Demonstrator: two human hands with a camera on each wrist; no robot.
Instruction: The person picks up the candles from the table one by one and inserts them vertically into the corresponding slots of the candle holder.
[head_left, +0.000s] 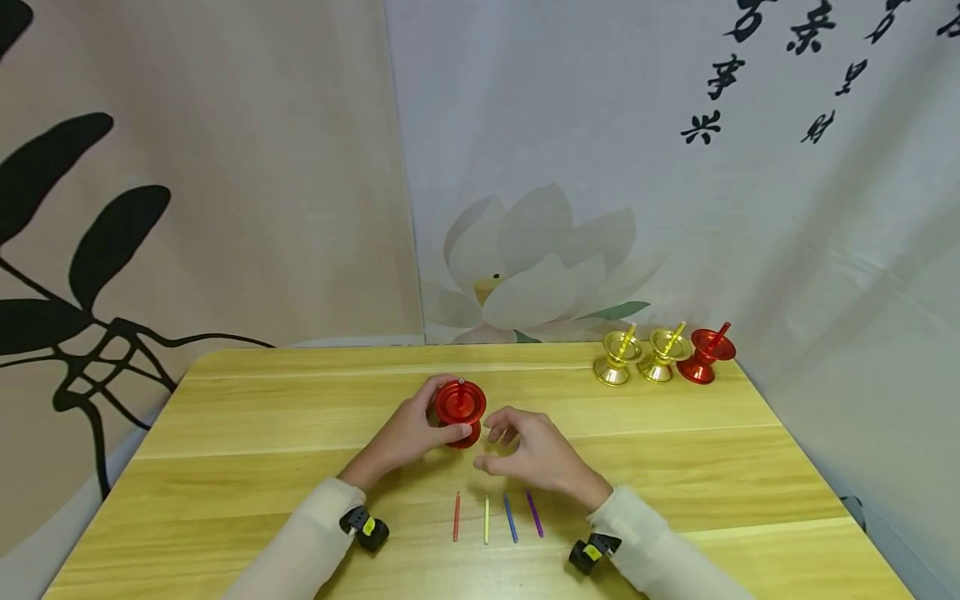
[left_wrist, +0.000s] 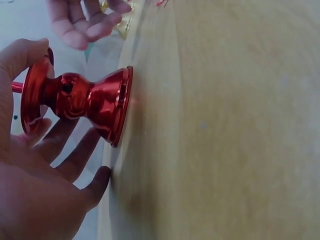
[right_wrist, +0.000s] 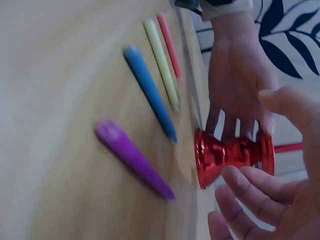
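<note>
A shiny red candle holder (head_left: 461, 403), with a dish on top and a flared foot, stands upright near the table's middle. My left hand (head_left: 415, 430) holds it from the left; in the left wrist view the thumb lies at the dish and the fingers reach behind the stem. To its right is my right hand (head_left: 534, 450), fingers loosely bent and nothing held, its fingertips close to the holder. Nearer me lie four thin candles in a row, which are several colours: red (head_left: 457, 517), yellow (head_left: 487, 520), blue (head_left: 511, 517) and purple (head_left: 535, 513).
At the back right corner of the wooden table (head_left: 300, 400) stand two gold candle holders (head_left: 612, 375) and another red candle holder (head_left: 699, 367), each with a stick rising from its dish. Printed curtains (head_left: 525, 125) hang right behind the table.
</note>
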